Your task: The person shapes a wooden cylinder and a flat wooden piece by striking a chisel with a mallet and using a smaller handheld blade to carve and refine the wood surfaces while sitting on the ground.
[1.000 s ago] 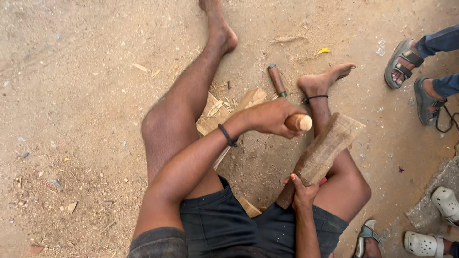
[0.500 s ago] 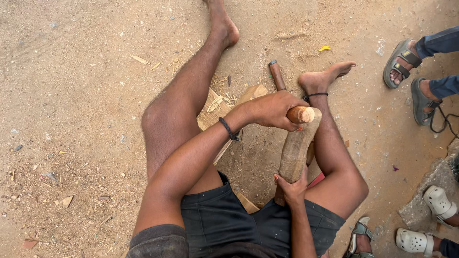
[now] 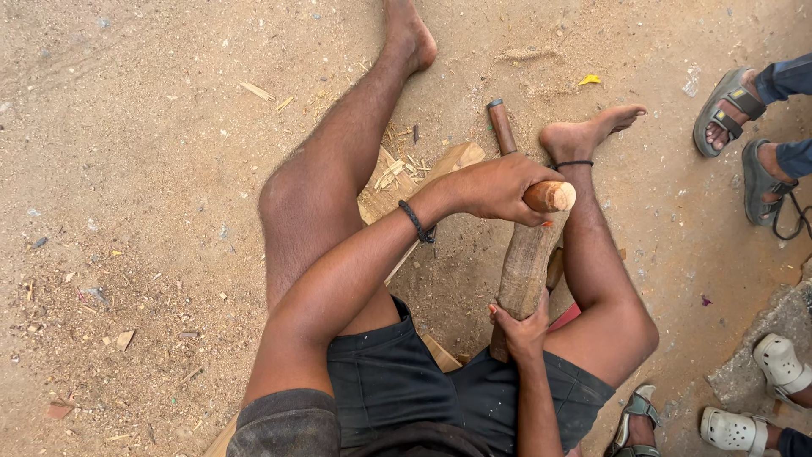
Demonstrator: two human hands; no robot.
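Note:
I sit on sandy ground with my bare legs spread. My left hand (image 3: pixel 495 188) reaches across and is shut on a round wooden handle (image 3: pixel 551 196), whose cut end points right. Under it a long pale wooden piece (image 3: pixel 524 264) runs down between my thighs, and my right hand (image 3: pixel 520 328) grips its lower end. The handle's other end is hidden by my fingers. A flat wooden block (image 3: pixel 448 161) lies on the ground behind my left wrist.
A chisel-like tool with a wooden handle (image 3: pixel 501 127) lies by my right foot (image 3: pixel 588 131). Wood chips (image 3: pixel 396 169) litter the sand. Other people's sandalled feet (image 3: pixel 736 110) stand at the right, with white clogs (image 3: pixel 782 364) at lower right.
The long wooden piece has swung from leaning out to the right, broad face up, to lying nearly straight under my left hand. My left hand has hardly moved.

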